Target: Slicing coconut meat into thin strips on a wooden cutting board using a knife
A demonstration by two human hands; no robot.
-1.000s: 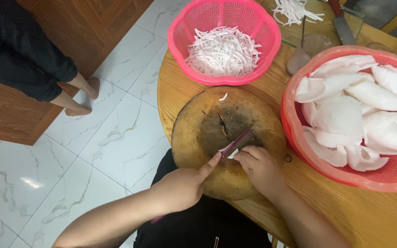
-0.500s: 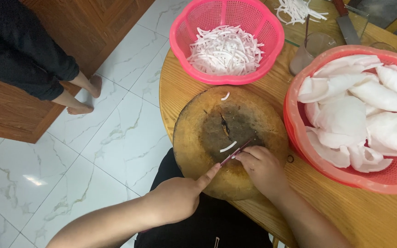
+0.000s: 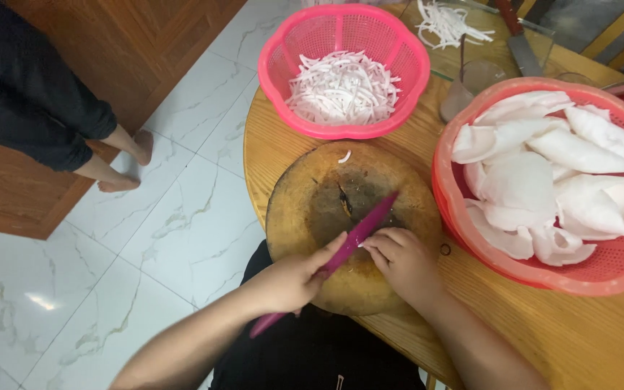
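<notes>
My left hand (image 3: 290, 278) grips a magenta knife (image 3: 364, 225), whose blade slants up to the right over a round, dark-stained wooden chopping board (image 3: 305, 209). Just right of the blade, my right hand (image 3: 402, 261) rests on the board with curled fingers, pinching a small white piece that is hidden beneath them. One white sliver (image 3: 344, 156) lies at the board's far edge. A pink basket (image 3: 277, 68) behind the board holds white shreds (image 3: 341, 87). To the right, a red basket (image 3: 464, 242) is full of large white curved pieces (image 3: 543, 166).
Everything stands on a round wooden table (image 3: 572, 339) above a white tiled floor (image 3: 146, 245). At the back are a glass tray with more shreds (image 3: 449, 22), a cleaver (image 3: 520, 45) and a glass cup (image 3: 479, 76). Another person's bare feet (image 3: 120, 162) stand at the left by a wooden cabinet (image 3: 9, 202).
Half a second ago the knife lay low on the board beside a cut white strip. Now it is lifted and slanted over the board, and that strip is out of sight.
</notes>
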